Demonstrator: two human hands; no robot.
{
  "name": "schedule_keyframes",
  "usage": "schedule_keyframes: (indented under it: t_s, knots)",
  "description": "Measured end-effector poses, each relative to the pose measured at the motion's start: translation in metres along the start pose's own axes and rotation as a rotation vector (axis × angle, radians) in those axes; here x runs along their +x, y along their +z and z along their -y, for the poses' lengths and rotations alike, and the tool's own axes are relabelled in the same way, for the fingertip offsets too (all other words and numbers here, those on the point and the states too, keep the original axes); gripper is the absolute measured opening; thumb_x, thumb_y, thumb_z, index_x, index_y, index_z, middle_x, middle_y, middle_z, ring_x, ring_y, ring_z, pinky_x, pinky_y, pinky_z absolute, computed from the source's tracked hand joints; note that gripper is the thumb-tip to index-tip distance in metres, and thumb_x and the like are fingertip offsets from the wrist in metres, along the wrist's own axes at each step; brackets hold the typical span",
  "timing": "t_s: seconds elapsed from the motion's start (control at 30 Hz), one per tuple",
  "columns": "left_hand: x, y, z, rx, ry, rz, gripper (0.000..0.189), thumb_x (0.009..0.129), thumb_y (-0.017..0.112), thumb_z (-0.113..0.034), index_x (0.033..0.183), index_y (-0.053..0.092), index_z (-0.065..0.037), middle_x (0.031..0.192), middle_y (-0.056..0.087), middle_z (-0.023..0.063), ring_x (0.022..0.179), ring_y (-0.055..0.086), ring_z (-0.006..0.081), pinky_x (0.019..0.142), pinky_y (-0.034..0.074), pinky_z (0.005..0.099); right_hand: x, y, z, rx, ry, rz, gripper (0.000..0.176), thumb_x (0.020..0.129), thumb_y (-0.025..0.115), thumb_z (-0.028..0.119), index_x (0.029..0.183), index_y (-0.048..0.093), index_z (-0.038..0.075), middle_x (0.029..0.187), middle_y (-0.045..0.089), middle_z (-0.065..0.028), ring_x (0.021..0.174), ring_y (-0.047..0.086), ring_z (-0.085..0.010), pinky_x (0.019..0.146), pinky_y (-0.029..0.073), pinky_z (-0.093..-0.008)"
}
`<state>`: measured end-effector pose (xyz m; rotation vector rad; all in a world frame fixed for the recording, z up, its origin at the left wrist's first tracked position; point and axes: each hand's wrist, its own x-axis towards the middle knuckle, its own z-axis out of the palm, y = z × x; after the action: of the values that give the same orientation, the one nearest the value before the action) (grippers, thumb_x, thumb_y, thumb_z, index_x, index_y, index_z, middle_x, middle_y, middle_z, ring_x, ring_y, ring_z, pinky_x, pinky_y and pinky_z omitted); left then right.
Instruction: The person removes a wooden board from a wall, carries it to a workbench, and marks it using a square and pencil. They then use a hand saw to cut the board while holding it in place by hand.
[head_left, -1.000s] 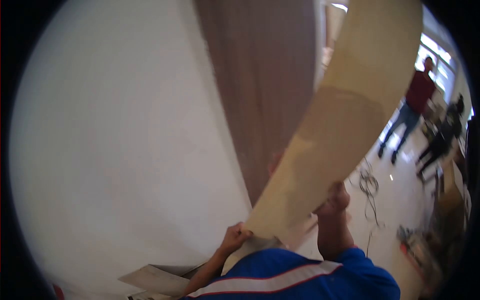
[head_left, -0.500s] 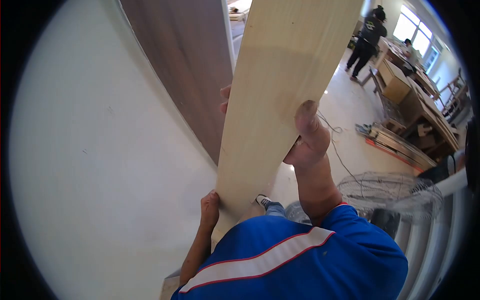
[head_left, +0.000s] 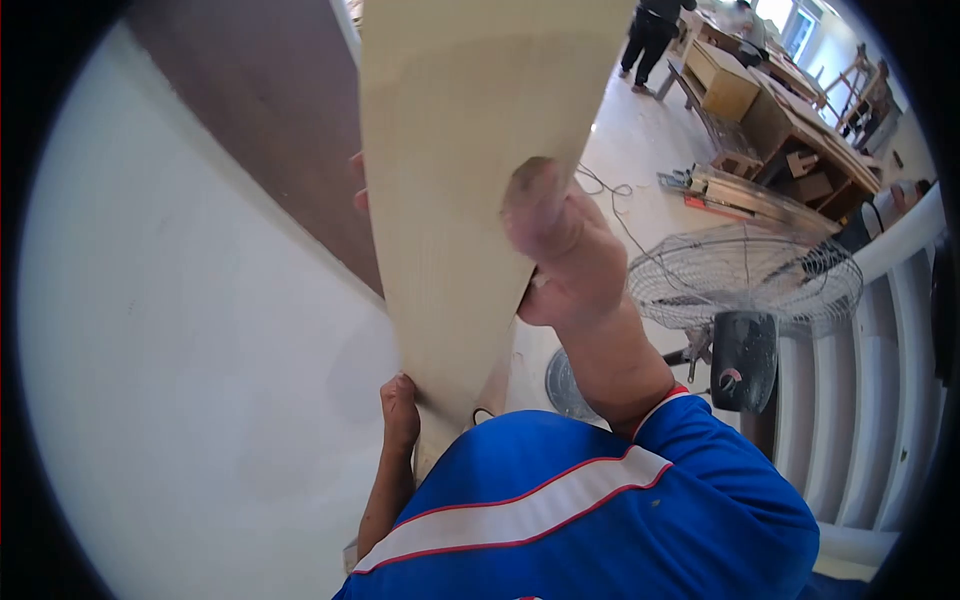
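A long pale wooden board (head_left: 450, 120) stands up in front of my body, its far end running out of the top of the view. My right hand (head_left: 565, 240) grips it across its width: the thumb presses on the near face and fingertips show past the left edge. Lower down, my left hand (head_left: 400, 405) is closed at the board's left edge near its bottom end. The left fingers are partly hidden behind the board.
A white wall (head_left: 200, 380) rises on the left beside a brown door panel (head_left: 270, 120). On the right stand a wire-caged fan (head_left: 745, 350), a stair-like white railing (head_left: 850, 430), stacked planks (head_left: 750, 195), and a wooden workbench (head_left: 810, 130). People work farther back; a cable (head_left: 620, 215) lies on the floor.
The view has turned right, so the board and both hands appear farther left. More of the fan and railing shows. Both hands keep their hold on the board.
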<state>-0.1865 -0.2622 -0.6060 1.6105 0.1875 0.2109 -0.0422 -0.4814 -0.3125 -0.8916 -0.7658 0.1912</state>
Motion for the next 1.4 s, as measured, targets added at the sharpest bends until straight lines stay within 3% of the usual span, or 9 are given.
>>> schedule_keyframes:
  t_s: [0.33, 0.53, 0.6, 0.77, 0.87, 0.97, 1.07, 1.2, 1.4]
  knots:
    - [-0.033, 0.086, 0.010, 0.103, 0.027, 0.192, 0.058, 0.111, 0.042, -0.047, 0.087, 0.059, 0.003, 0.078, 0.054, 0.0001, 0.076, 0.046, 0.0109, 0.066, 0.038, 0.0330, -0.106, -0.055, 0.073, -0.195, -0.104, -0.112, 0.072, 0.098, 0.062, 0.059, 0.140, 0.051, 0.002, 0.120, 0.065, -0.0164, 0.107, 0.066, -0.0197, 0.086, 0.056, -0.0354]
    - [-0.041, 0.156, -0.023, 0.151, 0.183, 0.318, 0.050, 0.114, 0.037, -0.039, 0.080, 0.048, -0.003, 0.073, 0.041, -0.0028, 0.071, 0.040, 0.0092, 0.063, 0.036, 0.0318, -0.164, -0.059, 0.116, -0.447, -0.216, -0.186, 0.071, 0.100, 0.059, 0.057, 0.144, 0.047, 0.004, 0.124, 0.064, -0.0201, 0.109, 0.067, -0.0218, 0.087, 0.057, -0.0379]
    - [-0.043, 0.163, 0.012, 0.127, 0.123, 0.452, 0.051, 0.114, 0.038, -0.041, 0.085, 0.055, -0.002, 0.075, 0.045, -0.0020, 0.074, 0.042, 0.0095, 0.065, 0.038, 0.0314, -0.185, -0.059, 0.135, -0.592, -0.298, -0.226, 0.070, 0.100, 0.058, 0.057, 0.146, 0.046, 0.004, 0.125, 0.063, -0.0213, 0.110, 0.067, -0.0224, 0.087, 0.057, -0.0387]
    - [-0.065, 0.196, -0.037, 0.000, 0.066, 0.683, 0.053, 0.112, 0.043, -0.045, 0.102, 0.067, 0.001, 0.085, 0.059, 0.0021, 0.085, 0.054, 0.0121, 0.078, 0.045, 0.0300, -0.243, -0.050, 0.185, -1.105, -0.580, -0.320, 0.070, 0.102, 0.055, 0.055, 0.149, 0.042, 0.005, 0.128, 0.062, -0.0244, 0.111, 0.068, -0.0241, 0.088, 0.058, -0.0408]
    - [-0.084, 0.211, -0.040, -0.035, 0.239, 0.545, 0.053, 0.111, 0.046, -0.045, 0.111, 0.069, 0.002, 0.099, 0.068, 0.0062, 0.098, 0.061, 0.0155, 0.090, 0.048, 0.0308, -0.282, -0.036, 0.222, -1.497, -0.789, -0.366, 0.069, 0.103, 0.054, 0.054, 0.151, 0.041, 0.006, 0.130, 0.062, -0.0262, 0.112, 0.069, -0.0252, 0.088, 0.059, -0.0420]
    - [-0.091, 0.193, -0.007, -0.066, 0.074, 0.613, 0.051, 0.109, 0.051, -0.043, 0.120, 0.069, 0.003, 0.112, 0.071, 0.0103, 0.110, 0.064, 0.0188, 0.098, 0.048, 0.0326, -0.314, -0.020, 0.253, -1.859, -0.952, -0.414, 0.069, 0.104, 0.052, 0.053, 0.153, 0.039, 0.006, 0.132, 0.061, -0.0280, 0.113, 0.069, -0.0262, 0.089, 0.060, -0.0433]
    - [-0.106, 0.167, 0.034, -0.005, -0.102, 0.714, 0.047, 0.107, 0.057, -0.040, 0.119, 0.068, 0.004, 0.107, 0.070, 0.0088, 0.105, 0.064, 0.0184, 0.096, 0.049, 0.0322, -0.344, -0.011, 0.280, -2.143, -1.034, -0.433, 0.069, 0.105, 0.051, 0.052, 0.155, 0.037, 0.007, 0.134, 0.061, -0.0298, 0.114, 0.070, -0.0272, 0.089, 0.060, -0.0445]
    - [-0.133, 0.140, 0.094, 0.091, -0.332, 0.778, 0.044, 0.104, 0.061, -0.038, 0.114, 0.070, 0.004, 0.098, 0.070, 0.0075, 0.097, 0.066, 0.0167, 0.090, 0.051, 0.0320, -0.376, 0.004, 0.311, -2.103, -0.851, -0.537, 0.072, 0.105, 0.049, 0.053, 0.156, 0.033, 0.006, 0.139, 0.056, -0.0312, 0.119, 0.066, -0.0309, 0.094, 0.057, -0.0475]
    - [-0.179, 0.147, 0.125, 0.326, -0.408, 0.823, 0.051, 0.099, 0.064, -0.046, 0.104, 0.072, 0.005, 0.089, 0.071, 0.0120, 0.085, 0.068, 0.0183, 0.079, 0.054, 0.0354, -0.424, 0.036, 0.347, -1.465, -0.428, -0.630, 0.077, 0.103, 0.047, 0.055, 0.159, 0.027, 0.004, 0.146, 0.047, -0.0327, 0.128, 0.057, -0.0375, 0.102, 0.051, -0.0526]
